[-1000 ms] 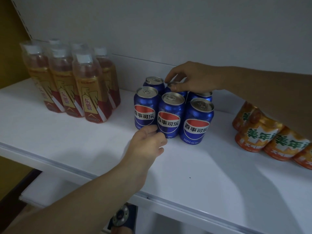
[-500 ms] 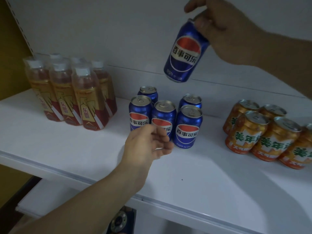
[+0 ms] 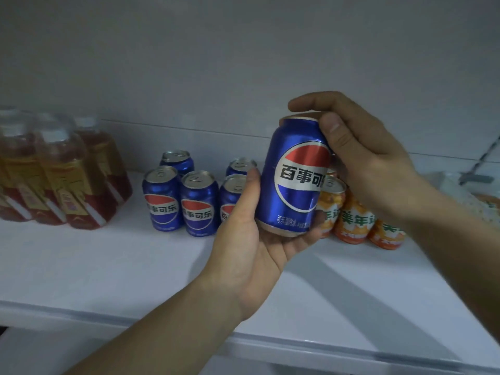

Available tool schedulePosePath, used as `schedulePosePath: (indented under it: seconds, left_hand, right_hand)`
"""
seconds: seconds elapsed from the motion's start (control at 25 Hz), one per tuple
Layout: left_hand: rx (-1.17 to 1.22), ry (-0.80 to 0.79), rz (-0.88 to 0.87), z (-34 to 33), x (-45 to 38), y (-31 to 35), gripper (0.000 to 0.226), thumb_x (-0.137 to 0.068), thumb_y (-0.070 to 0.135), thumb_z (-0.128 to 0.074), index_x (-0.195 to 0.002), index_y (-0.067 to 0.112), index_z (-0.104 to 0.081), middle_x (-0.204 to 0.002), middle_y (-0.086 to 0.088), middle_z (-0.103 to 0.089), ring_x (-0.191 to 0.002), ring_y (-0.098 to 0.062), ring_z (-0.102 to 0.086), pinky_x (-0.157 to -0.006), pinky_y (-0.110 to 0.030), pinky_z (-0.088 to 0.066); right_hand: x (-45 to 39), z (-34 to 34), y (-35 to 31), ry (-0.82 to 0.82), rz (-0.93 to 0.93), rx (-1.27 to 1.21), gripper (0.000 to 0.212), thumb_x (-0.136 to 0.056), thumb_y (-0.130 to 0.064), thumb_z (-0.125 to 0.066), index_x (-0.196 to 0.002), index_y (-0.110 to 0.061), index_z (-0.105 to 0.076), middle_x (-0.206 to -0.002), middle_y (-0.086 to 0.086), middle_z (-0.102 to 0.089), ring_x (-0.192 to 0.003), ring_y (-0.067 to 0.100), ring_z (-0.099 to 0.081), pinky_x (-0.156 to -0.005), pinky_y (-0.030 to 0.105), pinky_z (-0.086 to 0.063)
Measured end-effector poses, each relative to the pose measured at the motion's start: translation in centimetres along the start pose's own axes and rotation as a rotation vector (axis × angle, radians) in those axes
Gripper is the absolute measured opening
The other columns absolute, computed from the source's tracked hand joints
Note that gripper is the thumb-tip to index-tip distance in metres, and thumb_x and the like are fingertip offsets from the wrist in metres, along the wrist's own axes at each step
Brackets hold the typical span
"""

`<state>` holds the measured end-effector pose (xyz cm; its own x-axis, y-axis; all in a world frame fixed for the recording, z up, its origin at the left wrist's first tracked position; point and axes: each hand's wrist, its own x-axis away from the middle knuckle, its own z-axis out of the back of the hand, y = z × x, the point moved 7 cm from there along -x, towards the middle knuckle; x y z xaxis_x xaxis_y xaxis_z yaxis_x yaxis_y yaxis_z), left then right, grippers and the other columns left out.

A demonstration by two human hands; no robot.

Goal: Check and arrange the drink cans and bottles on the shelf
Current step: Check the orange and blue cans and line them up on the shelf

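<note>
A blue Pepsi can (image 3: pixel 293 180) is held upright in the air in front of the white shelf (image 3: pixel 135 266), label facing me. My left hand (image 3: pixel 257 244) cups its base from below, thumb along its left side. My right hand (image 3: pixel 354 155) grips its top rim and right side. Behind it, several more blue Pepsi cans (image 3: pixel 198 203) stand grouped on the shelf. To the right stand several orange cans (image 3: pixel 357 220), partly hidden by the held can and my right wrist.
A cluster of amber drink bottles (image 3: pixel 54 171) with white caps stands at the far left of the shelf. The shelf's front edge (image 3: pixel 297 345) runs across below my arms. A packaged item (image 3: pixel 465 196) lies at the far right.
My right hand brought the can down from high up to chest height. My left hand rose from in front of the standing cans and took the can's base.
</note>
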<state>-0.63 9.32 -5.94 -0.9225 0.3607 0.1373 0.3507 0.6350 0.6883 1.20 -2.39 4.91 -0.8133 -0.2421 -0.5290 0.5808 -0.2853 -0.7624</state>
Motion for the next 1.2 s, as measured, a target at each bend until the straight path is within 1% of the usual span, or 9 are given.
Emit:
schedulePosePath:
  seconds: [0.16, 0.36, 0.44, 0.56, 0.68, 0.76, 0.84, 0.96, 1.2]
  left_hand:
    - [-0.018, -0.018, -0.01, -1.1, -0.9, -1.4, 0.054, -0.092, 0.049, -0.05, -0.132, 0.015, -0.062, -0.123, -0.013, -0.072, -0.115, -0.033, -0.068, -0.091, -0.046, -0.059]
    - [-0.046, 0.008, -0.034, -1.6, -2.0, -3.0, 0.06, -0.081, 0.034, -0.062, -0.135, 0.01, -0.055, -0.123, -0.015, -0.071, -0.114, -0.034, -0.068, -0.1, -0.059, -0.051]
    - [-0.041, 0.001, -0.026, -2.0, -2.2, -3.5, 0.062, -0.08, 0.032, -0.063, -0.137, 0.008, -0.053, -0.124, -0.016, -0.07, -0.114, -0.035, -0.068, -0.098, -0.061, -0.051]
    - [-0.026, -0.018, -0.006, -2.2, -2.1, -3.8, 0.058, -0.082, 0.036, -0.059, -0.134, 0.011, -0.056, -0.122, -0.014, -0.072, -0.112, -0.034, -0.07, -0.09, -0.055, -0.057]
    - [-0.059, -0.044, 0.072, -2.0, -1.9, -4.1, 0.054, -0.082, 0.047, -0.052, -0.122, 0.013, -0.066, -0.114, -0.017, -0.075, -0.101, -0.038, -0.073, -0.078, -0.049, -0.062]
    - [-0.124, -0.073, 0.155, -2.0, -1.6, -4.5, 0.059, -0.085, 0.055, -0.045, -0.122, 0.014, -0.067, -0.113, -0.019, -0.075, -0.097, -0.04, -0.074, -0.077, -0.049, -0.063]
    - [-0.193, -0.098, 0.176, -2.3, -1.4, -4.7, 0.064, -0.086, 0.061, -0.043, -0.126, 0.018, -0.065, -0.115, -0.015, -0.075, -0.098, -0.038, -0.074, -0.077, -0.049, -0.063]
    - [-0.273, -0.093, 0.114, -2.4, -1.5, -4.4, 0.068, -0.076, 0.057, -0.054, -0.128, 0.015, -0.063, -0.114, -0.015, -0.075, -0.098, -0.037, -0.074, -0.067, -0.038, -0.062]
    - [-0.296, -0.072, 0.083, -2.0, -1.4, -4.4, 0.067, -0.072, 0.055, -0.053, -0.122, 0.013, -0.065, -0.106, -0.017, -0.077, -0.087, -0.035, -0.075, -0.062, -0.034, -0.06]
  right_hand:
    - [1.9, 1.4, 3.6, 0.246, -0.124, -0.201, 0.027, -0.102, -0.028, -0.044, -0.116, -0.026, -0.067, -0.109, -0.001, -0.074, -0.101, 0.017, -0.071, -0.084, 0.034, -0.057]
    - [4.6, 3.5, 5.9, 0.289, -0.219, -0.271, 0.03, -0.102, -0.025, -0.042, -0.117, -0.022, -0.068, -0.108, 0.001, -0.073, -0.103, 0.02, -0.071, -0.084, 0.039, -0.059]
    - [5.0, 4.2, 6.3, 0.306, -0.242, -0.293, 0.032, -0.1, -0.025, -0.042, -0.118, -0.02, -0.068, -0.106, 0.003, -0.073, -0.099, 0.02, -0.07, -0.083, 0.04, -0.059]
    - [4.8, 4.0, 6.8, 0.292, -0.284, -0.372, 0.033, -0.097, -0.025, -0.046, -0.122, -0.016, -0.066, -0.108, 0.007, -0.072, -0.1, 0.022, -0.068, -0.087, 0.042, -0.056]
    - [4.7, 2.6, 7.5, 0.238, -0.379, -0.605, 0.05, -0.093, -0.028, -0.053, -0.137, -0.005, -0.057, -0.121, 0.017, -0.068, -0.113, 0.033, -0.065, -0.102, 0.047, -0.051]
    - [4.9, 1.8, 7.6, 0.201, -0.411, -0.718, 0.055, -0.093, -0.031, -0.054, -0.142, -0.005, -0.055, -0.136, 0.027, -0.062, -0.127, 0.047, -0.059, -0.111, 0.056, -0.047]
    - [5.0, 1.8, 7.4, 0.232, -0.39, -0.713, 0.049, -0.092, -0.03, -0.056, -0.135, -0.008, -0.059, -0.138, 0.031, -0.059, -0.126, 0.05, -0.059, -0.111, 0.062, -0.044]
    - [5.1, 2.1, 6.9, 0.283, -0.367, -0.636, 0.049, -0.091, -0.032, -0.057, -0.131, -0.004, -0.059, -0.121, 0.025, -0.065, -0.109, 0.041, -0.063, -0.104, 0.061, -0.048]
    - [5.1, 1.6, 7.1, 0.233, -0.399, -0.659, 0.056, -0.095, -0.037, -0.053, -0.141, -0.003, -0.054, -0.13, 0.03, -0.061, -0.115, 0.039, -0.062, -0.104, 0.055, -0.051]
